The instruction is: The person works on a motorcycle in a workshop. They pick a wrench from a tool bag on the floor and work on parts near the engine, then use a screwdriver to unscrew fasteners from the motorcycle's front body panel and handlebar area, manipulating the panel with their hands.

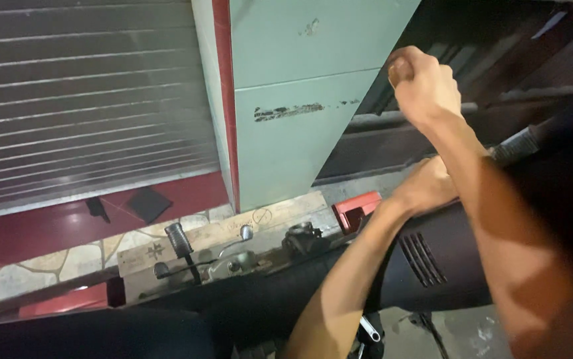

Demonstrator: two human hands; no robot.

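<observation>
Over black panel (433, 266) | right hand (425, 86) clenched, contents hidden | left hand (426, 186) grip unclear, half-covered

The black panel (433, 259) under the left hand (426, 186) is looking like matt moulded plastic, smooth with slotted vents cut in. The roller shutter (87, 100) is showing as ribbed grey metal with a dull sheen. The pale green wall (300, 80) is looking painted and smooth, with the paint scuffing off in dark streaks. The wooden plank (233, 229) is looking raw and rough, unfinished. The lever (179, 240) is wearing a ribbed black rubbery sleeve, and the bits beside it are looking like bare greyish metal. The floor (47, 266) is showing irregular stone pieces, fairly matt. The red box (356, 207) is looking glossy.
</observation>
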